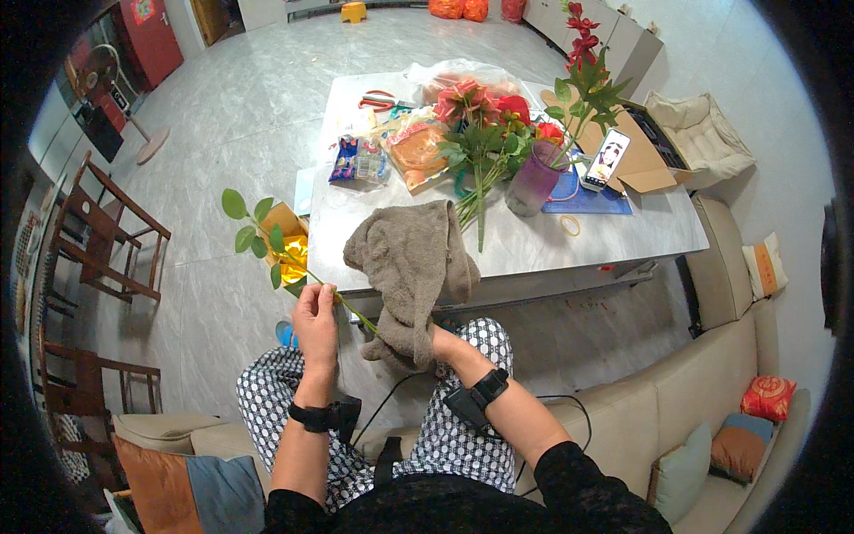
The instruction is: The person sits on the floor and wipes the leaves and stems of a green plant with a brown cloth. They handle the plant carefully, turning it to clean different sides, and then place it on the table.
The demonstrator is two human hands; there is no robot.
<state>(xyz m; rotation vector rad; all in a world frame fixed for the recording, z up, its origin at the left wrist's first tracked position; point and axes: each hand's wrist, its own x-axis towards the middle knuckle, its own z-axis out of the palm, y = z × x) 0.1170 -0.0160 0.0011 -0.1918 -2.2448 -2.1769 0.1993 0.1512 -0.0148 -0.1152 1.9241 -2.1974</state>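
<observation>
My left hand pinches the green stem of a leafy sprig, whose rounded leaves fan out over the table's left edge. A brown terry towel drapes from the tabletop over the front edge. My right hand is mostly hidden under the towel's lower end, gripping it about the stem's lower part. Behind the towel lie a bunch of pink and red flowers with long green stems. Beside them stands a purple frosted vase holding a tall red flower stem.
On the marble-look table are red-handled scissors, packaged bread, a blue snack pack, a propped phone, a yellow rubber band and an open cardboard box. A carton with gold foil stands left of the table.
</observation>
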